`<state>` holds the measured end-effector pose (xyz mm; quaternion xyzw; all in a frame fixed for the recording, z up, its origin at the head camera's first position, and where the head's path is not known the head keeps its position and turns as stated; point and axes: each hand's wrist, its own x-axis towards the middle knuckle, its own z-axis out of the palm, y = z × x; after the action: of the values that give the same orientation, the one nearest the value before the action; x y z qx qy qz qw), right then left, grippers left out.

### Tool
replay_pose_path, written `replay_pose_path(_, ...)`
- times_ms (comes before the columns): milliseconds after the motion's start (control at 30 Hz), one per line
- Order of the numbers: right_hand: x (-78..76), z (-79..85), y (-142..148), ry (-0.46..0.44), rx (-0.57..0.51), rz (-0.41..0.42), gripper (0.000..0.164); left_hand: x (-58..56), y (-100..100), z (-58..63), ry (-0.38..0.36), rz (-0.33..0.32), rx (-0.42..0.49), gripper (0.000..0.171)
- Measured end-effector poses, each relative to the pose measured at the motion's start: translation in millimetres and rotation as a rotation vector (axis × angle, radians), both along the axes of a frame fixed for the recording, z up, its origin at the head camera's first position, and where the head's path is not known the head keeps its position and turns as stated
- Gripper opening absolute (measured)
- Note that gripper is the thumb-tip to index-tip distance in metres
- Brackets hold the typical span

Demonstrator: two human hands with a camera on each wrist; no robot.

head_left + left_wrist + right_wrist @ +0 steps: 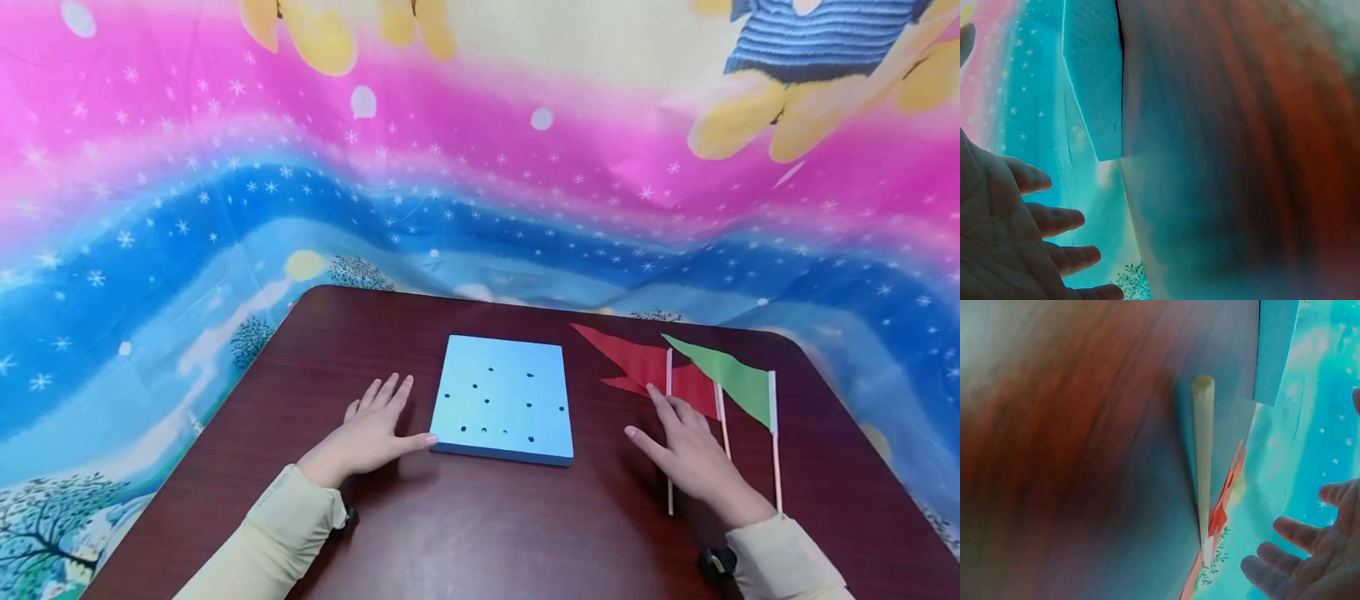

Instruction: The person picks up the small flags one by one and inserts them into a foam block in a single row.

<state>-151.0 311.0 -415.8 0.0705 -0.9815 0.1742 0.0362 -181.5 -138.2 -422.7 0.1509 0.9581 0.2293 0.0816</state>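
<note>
Head view: flat square light-blue hole-dotted board, landmark here, lying on dark red-brown wood-grain worktop. Left hand just left of board, fingers wide, holding nothing, thumb tip at board's near-left corner; cannot tell touch from overlap. Possible trouble: board skidding or twisting, cause being a sideways nudge from that thumb. Right of board: two red triangular paper-like pennants and one green triangular paper-like pennant, on thin pale wooden sticks. Overlapping in view, so easy to drag two together or crease a tip. Right hand also right of board, over the sticks, fingers extended and loosely apart, gripping nothing. Cream right sleeve close to near end of green pennant's stick; could snag and roll it.

Left wrist view: thumb and fingers spread, apart from board in this view. Contact seems unlikely; bump only from careless inward swing.

Right wrist view: one stick end toward camera, red material beyond, board off past it. Fingers well apart from that stick. Possible fumble: wrong stick caught, cause being tight spacing right of board.
</note>
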Motion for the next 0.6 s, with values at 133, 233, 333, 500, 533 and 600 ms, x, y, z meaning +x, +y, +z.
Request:
replay_pose_path(133,-0.9,-1.5,4,-0.015,0.016,-0.008,0.084,-3.1,4,1.7,0.007,-0.019,-0.037,0.109)
replay_pose_path(233,-3.0,-3.5,10,-0.015,0.029,-0.005,0.078,-6.0,9,2.3,0.025,-0.018,-0.063,0.109)
replay_pose_path(333,-4.6,-5.6,14,-0.020,0.038,-0.006,0.070,-8.0,13,2.7,0.037,-0.004,-0.071,0.109)
replay_pose_path(500,-3.4,-7.7,20,-0.057,0.022,-0.028,0.066,-8.0,21,0.5,0.004,0.007,-0.050,0.108)
replay_pose_path(533,-4.0,-6.7,21,-0.060,0.013,-0.033,0.066,-9.0,23,1.0,-0.007,0.006,-0.041,0.108)
replay_pose_path(600,-5.8,-4.9,24,-0.064,-0.005,-0.041,0.066,-11.3,26,1.3,-0.032,0.004,-0.013,0.107)
